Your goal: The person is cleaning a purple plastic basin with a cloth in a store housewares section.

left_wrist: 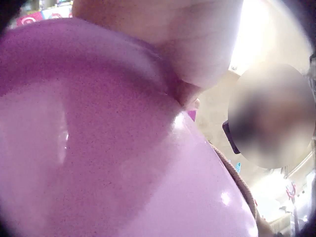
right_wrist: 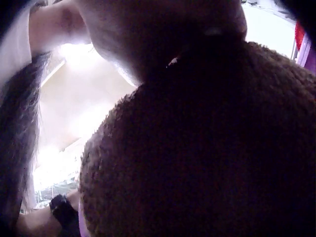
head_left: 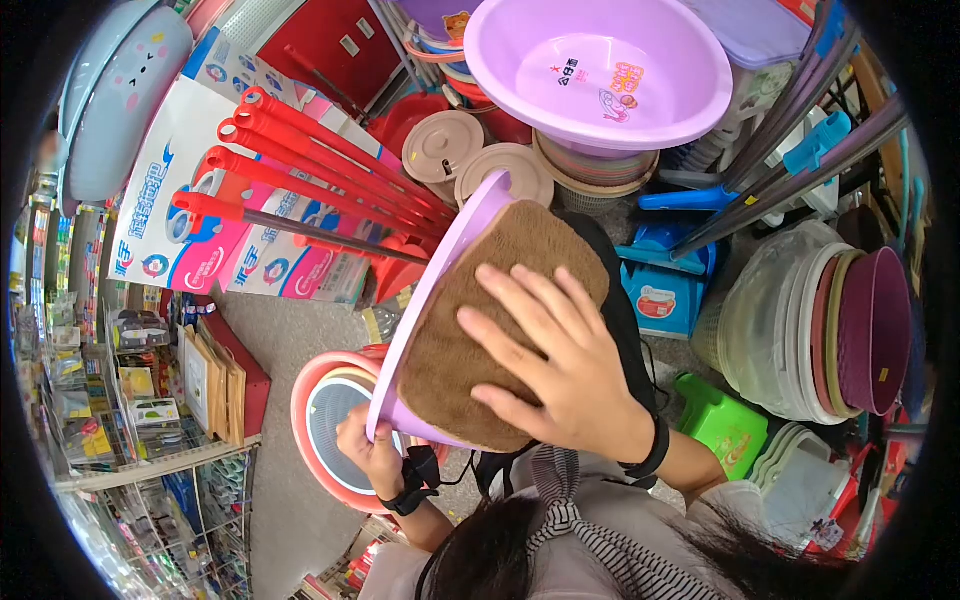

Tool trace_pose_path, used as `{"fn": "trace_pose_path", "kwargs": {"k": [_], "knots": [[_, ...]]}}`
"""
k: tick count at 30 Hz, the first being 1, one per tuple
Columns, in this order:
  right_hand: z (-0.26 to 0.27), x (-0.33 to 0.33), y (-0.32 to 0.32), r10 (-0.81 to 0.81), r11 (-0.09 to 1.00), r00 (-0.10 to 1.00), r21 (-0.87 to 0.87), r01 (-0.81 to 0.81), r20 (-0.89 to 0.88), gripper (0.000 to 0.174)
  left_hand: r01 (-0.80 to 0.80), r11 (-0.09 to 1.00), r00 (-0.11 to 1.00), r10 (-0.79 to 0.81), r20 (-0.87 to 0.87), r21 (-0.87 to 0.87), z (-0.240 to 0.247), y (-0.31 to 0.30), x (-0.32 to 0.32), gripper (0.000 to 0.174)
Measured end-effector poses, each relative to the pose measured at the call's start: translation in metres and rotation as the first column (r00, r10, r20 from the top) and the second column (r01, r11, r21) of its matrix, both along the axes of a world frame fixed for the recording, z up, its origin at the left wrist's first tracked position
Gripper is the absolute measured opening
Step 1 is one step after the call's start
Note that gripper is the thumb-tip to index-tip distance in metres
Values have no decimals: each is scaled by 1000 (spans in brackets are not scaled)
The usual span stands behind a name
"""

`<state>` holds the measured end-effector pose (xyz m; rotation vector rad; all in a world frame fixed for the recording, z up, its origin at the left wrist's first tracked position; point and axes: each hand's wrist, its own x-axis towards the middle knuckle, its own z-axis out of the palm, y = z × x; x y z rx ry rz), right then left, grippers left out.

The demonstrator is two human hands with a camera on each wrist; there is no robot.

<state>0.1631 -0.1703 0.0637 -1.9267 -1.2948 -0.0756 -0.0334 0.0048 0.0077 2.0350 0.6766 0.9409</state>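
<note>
A purple basin (head_left: 440,250) is held tilted in front of the body, with a brown fluffy cloth or pad (head_left: 450,370) over its inner side. The left hand (head_left: 372,452) grips the basin's rim at its lower left, fingers curled. Flat on the brown pad lies the right hand (head_left: 560,365), its fingers spread and fairly straight. The left wrist view shows the basin's smooth purple surface (left_wrist: 118,148) close up, with part of the left hand (left_wrist: 173,39) above. Dark brown pile (right_wrist: 197,148) fills much of the right wrist view, below the right hand (right_wrist: 163,29).
Red handles (head_left: 300,150) stand at the upper left by a printed cardboard box (head_left: 180,190). A larger purple basin (head_left: 600,70) sits on stacked tubs ahead. Nested baskets (head_left: 870,330) and a green stool (head_left: 722,425) are right; round red-rimmed basins (head_left: 310,440) lie below left.
</note>
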Motion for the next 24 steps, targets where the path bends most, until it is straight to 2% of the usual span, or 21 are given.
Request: {"fn": "trace_pose_path", "kwargs": {"k": [2,4,6,9,11,12,14,16,18,20,22,24], "knots": [[3,8,2,-63,998,998,-7,62,-27,56,15,1000,1000,-15,14,23,-3,0,-3,50],[-4,19,6,-99,995,994,17,100,-54,55,93,994,995,-95,27,60,-5,-2,-3,49],[-1,18,10,-92,995,994,28,93,-55,55,70,994,997,-71,9,85,-4,-5,-4,48],[6,4,9,-6,1000,1000,7,6,-28,56,5,999,1000,-6,28,44,-2,-4,0,49],[5,-4,4,104,995,994,-8,-104,9,55,-89,995,995,91,-49,40,5,-10,5,68],[5,-6,0,151,988,988,-20,-151,31,54,-88,995,995,90,-50,40,4,-8,2,68],[-3,0,-5,148,989,986,-27,-147,72,51,42,995,999,-42,-2,86,-2,-3,-7,52],[-13,19,-7,107,994,992,-5,-107,72,47,61,996,998,-60,-19,60,-3,-7,-9,51],[-12,36,-3,12,997,983,84,4,-186,41,53,997,998,-51,-40,48,-2,-9,-9,50],[-31,49,8,4,970,909,221,97,-417,37,48,997,999,-47,-17,60,-10,-1,-14,48],[-37,49,14,10,959,888,257,123,-460,36,27,999,999,-27,18,-23,-15,1,-17,51],[-24,38,15,-63,974,920,176,141,-388,36,19,998,999,-16,43,-59,-14,4,-17,54]]}}
